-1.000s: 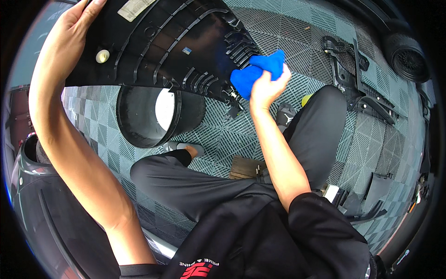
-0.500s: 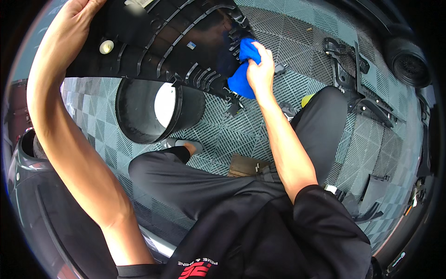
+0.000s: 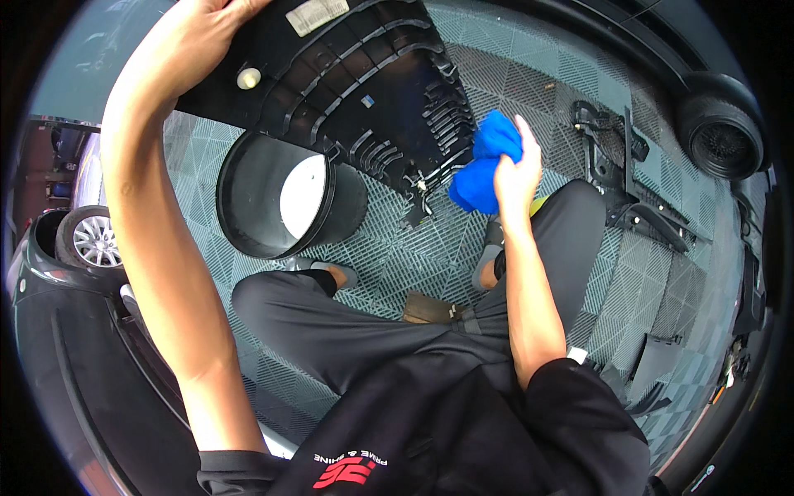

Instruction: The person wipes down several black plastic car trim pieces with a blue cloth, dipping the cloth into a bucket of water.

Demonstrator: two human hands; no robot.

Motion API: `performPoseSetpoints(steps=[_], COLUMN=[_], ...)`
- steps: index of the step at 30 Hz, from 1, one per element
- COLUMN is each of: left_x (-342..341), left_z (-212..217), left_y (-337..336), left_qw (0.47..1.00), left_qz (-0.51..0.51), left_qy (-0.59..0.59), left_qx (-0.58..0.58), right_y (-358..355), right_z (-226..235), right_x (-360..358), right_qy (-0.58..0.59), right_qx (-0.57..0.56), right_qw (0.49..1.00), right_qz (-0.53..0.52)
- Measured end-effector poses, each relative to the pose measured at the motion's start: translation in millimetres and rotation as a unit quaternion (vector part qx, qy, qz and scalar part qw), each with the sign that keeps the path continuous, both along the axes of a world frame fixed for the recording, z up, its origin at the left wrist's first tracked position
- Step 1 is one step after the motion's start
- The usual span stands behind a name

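A large black plastic trim panel (image 3: 331, 91), ribbed and dotted with clips, is held up in front of me. At its upper left edge is my left hand (image 3: 211, 21), closed on it; the fingertips are cut off by the top of the picture. A crumpled blue cloth (image 3: 488, 165) is gripped in my right hand (image 3: 518, 169), just beside the panel's right edge. The cloth looks slightly apart from the panel. A pale round fastener (image 3: 248, 78) and a whitish label (image 3: 317, 14) show on the panel's surface.
Below the panel, a black round tub (image 3: 248, 202) with a white disc inside lies tipped on the tiled floor. More black trim pieces (image 3: 616, 165) lie to the right. Car bodywork (image 3: 66, 355) borders the left, and a black round speaker-like part (image 3: 721, 136) sits far right.
My right hand has moved right and down with the cloth, off the panel's edge. The panel and my left hand appear further right, partly because the view has shifted.
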State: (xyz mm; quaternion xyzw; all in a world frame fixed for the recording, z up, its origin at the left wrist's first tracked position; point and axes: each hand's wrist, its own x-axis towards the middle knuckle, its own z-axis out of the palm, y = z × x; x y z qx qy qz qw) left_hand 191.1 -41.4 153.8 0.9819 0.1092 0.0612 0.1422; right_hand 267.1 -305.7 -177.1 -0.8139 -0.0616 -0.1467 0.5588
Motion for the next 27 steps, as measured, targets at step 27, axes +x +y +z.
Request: performPoseSetpoints(steps=[27], left_x=[-8.8], left_z=[-260.1], left_y=[-12.3], left_qw=[0.772], left_qz=[0.133], left_qy=[-0.343], left_qx=[-0.518], right_y=[-56.9], right_z=[-31.8], right_x=[-89.9], right_qy=[0.282], right_qx=[0.755], right_qw=[0.510], right_qz=[0.300])
